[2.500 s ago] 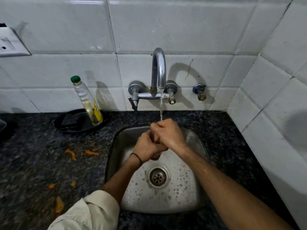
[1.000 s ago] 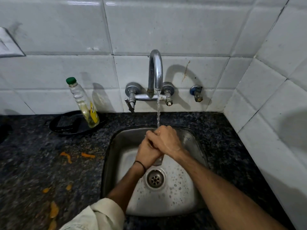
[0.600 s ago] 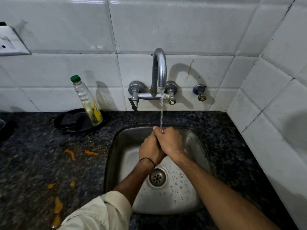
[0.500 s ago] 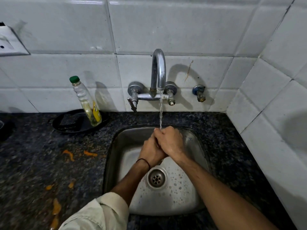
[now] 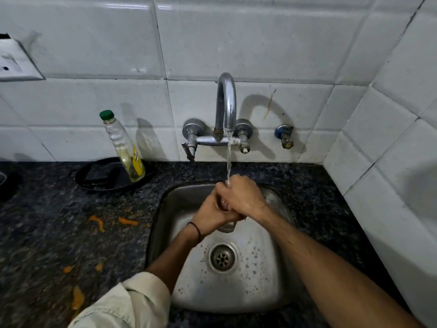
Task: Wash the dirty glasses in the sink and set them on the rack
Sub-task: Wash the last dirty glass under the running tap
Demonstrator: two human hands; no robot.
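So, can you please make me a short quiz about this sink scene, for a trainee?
1. True or false: water is running from the tap.
2. The bottle on the counter has a cap that is: A red, B green, C white.
3. Fill in: the left hand and the right hand hold a glass above the ____.
Key: 1 true; 2 B; 3 sink.
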